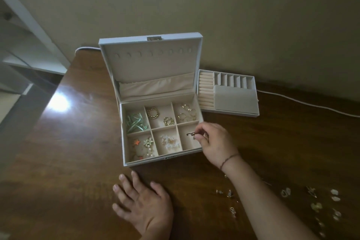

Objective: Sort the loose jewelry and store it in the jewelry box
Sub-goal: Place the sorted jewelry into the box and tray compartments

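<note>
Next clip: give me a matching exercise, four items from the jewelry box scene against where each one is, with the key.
Items:
1. green clips
2. gold hoops
3. dark earring
4. tray

Places:
A. pinched in the right hand
B. back left compartment
C. on the table, right of the box
D. back right compartment

Pairs: 1-B, 2-D, 3-A, 4-C

the dark wooden table [78, 142] carries an open jewelry box [161, 159] near the wall, a separate tray [228, 112] just beside it, a white cable [311, 104], loose jewelry [311, 193] at the right, and the left hand [144, 202] lying flat.
</note>
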Motion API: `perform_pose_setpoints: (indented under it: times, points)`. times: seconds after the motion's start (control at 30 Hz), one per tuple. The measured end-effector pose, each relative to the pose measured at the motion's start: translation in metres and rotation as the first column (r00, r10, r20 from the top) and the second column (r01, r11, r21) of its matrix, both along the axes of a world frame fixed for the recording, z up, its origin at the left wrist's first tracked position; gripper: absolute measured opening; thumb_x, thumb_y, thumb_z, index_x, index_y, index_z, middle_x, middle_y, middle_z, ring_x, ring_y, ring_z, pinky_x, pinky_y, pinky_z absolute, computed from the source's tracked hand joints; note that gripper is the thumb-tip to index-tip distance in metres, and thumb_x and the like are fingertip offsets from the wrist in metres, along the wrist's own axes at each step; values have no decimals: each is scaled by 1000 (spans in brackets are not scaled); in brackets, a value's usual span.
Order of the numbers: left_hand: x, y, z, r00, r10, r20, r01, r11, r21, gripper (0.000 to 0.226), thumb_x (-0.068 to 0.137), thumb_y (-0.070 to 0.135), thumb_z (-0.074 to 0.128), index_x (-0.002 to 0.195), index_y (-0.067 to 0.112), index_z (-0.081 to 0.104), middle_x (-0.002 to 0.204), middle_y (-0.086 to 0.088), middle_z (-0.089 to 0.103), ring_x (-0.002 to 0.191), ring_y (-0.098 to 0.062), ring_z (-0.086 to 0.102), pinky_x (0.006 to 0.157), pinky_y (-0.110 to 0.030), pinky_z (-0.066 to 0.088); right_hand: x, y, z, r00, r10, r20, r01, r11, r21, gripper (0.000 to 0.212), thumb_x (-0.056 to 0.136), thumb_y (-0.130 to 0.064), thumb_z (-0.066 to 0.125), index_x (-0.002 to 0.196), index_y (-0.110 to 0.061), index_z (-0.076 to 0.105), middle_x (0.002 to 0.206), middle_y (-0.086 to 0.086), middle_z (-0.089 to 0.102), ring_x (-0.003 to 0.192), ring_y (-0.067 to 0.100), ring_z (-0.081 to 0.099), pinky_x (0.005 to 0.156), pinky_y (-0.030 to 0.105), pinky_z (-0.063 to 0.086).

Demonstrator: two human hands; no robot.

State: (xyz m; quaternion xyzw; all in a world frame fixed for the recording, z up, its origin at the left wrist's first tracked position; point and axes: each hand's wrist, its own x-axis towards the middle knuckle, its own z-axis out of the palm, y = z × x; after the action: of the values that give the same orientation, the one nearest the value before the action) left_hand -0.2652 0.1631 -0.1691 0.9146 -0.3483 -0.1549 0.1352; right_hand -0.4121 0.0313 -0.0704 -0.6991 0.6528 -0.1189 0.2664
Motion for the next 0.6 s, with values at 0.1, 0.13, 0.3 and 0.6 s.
perform_pose_setpoints:
  times: [0.1, 0.13, 0.3, 0.6]
  points:
    - [1, -1, -2, 1000, -3, 13, 3, 1000, -6, 69, 80, 42, 33, 140, 10, 49, 155, -14, 36, 145, -34, 21, 110, -67, 17, 3, -4, -1, 995, 16, -95, -16, 1000, -5, 7, 93, -31, 58, 98, -30, 63, 92, -14, 62, 84, 6, 56, 65, 19, 44]
    - [2, -1, -4, 1000, -3, 15, 3, 1000, -11, 69, 80, 41, 34, 139, 10, 49, 155, -14, 36, 145, -34, 21, 110, -67, 17, 3, -4, 0, 995, 7, -101, -9, 1000, -20, 8, 92, -32, 59, 98, -31, 64, 92, -14, 64, 83, 6, 58, 65, 19, 47]
    - [3, 0, -8, 1000, -15, 25, 16, 999, -38, 66, 80, 40, 35, 139, 11, 47, 155, -14, 36, 145, -35, 22, 109, -69, 18, 0, -5, 6, 996, -80, -44, 77, 995, -63, 9, 90, -31, 62, 97, -28, 67, 81, -15, 63, 75, 6, 60, 57, 16, 44]
    - [3, 0, -8, 1000, -7, -3, 7, 999, -31, 68, 81, 41, 33, 141, 11, 47, 157, -12, 33, 147, -32, 18, 111, -66, 15, -1, 6, -3, 997, -4, -81, -4, 995, -98, 27, 92, -38, 53, 115, -27, 65, 113, -13, 63, 98, 4, 58, 78, 19, 48]
